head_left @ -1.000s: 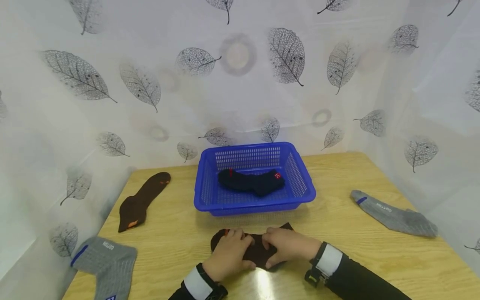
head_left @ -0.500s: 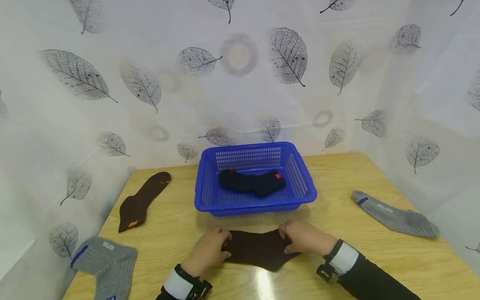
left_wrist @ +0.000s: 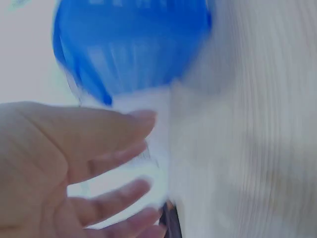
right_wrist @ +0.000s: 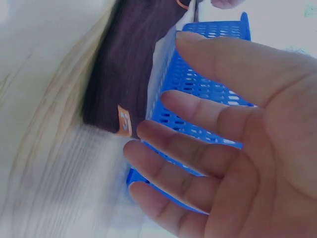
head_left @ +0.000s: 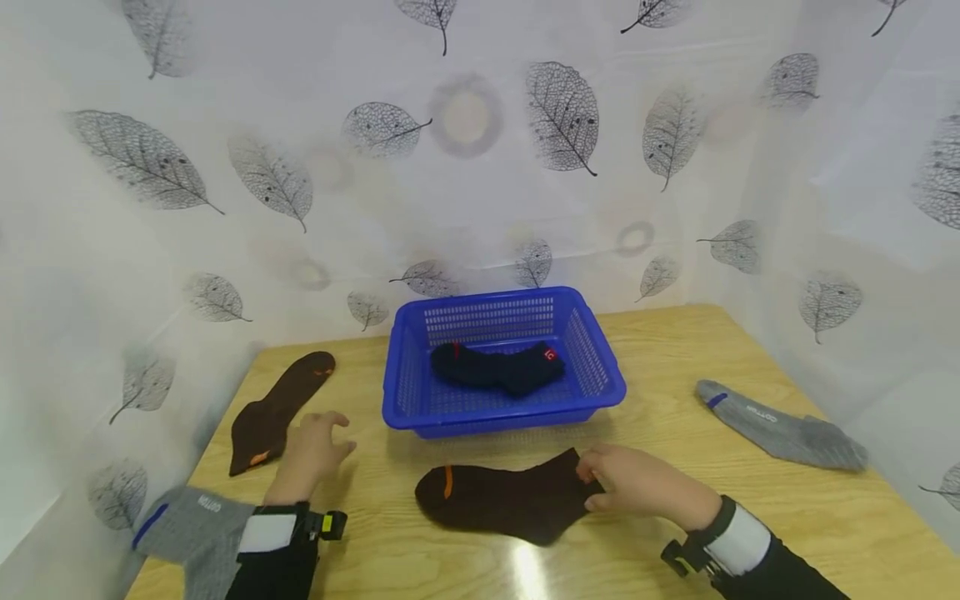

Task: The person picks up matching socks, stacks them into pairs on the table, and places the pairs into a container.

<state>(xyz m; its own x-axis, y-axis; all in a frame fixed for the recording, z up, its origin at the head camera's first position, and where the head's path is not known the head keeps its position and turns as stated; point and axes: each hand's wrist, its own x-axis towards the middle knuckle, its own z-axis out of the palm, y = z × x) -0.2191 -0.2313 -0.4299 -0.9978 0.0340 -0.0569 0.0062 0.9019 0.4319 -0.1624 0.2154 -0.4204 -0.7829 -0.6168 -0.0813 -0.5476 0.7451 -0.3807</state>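
A dark brown sock (head_left: 498, 500) with an orange mark lies flat and spread out in front of the basket. My right hand (head_left: 637, 483) is at its cuff end; in the right wrist view the fingers (right_wrist: 183, 148) are spread, with the sock's orange-tagged cuff (right_wrist: 124, 119) just past the fingertips. On the left, my left hand (head_left: 311, 450) hovers with loose fingers and nothing in them, overlapping the lower part of a second brown sock (head_left: 288, 396). In the left wrist view the thumb and fingers (left_wrist: 119, 198) stand apart.
Behind the middle sock stands a blue plastic basket (head_left: 502, 418) holding dark socks (head_left: 495, 371) with red marks. One grey sock (head_left: 198, 533) lies at the left, partly under the left forearm in view; another grey sock (head_left: 780, 429) lies at the right. A leaf-patterned curtain (head_left: 480, 208) backs the table.
Both hands straightened the middle brown sock on the table. The left hand then released it and moved left toward the other brown sock; the right hand shifted slightly right and loosened from the cuff.
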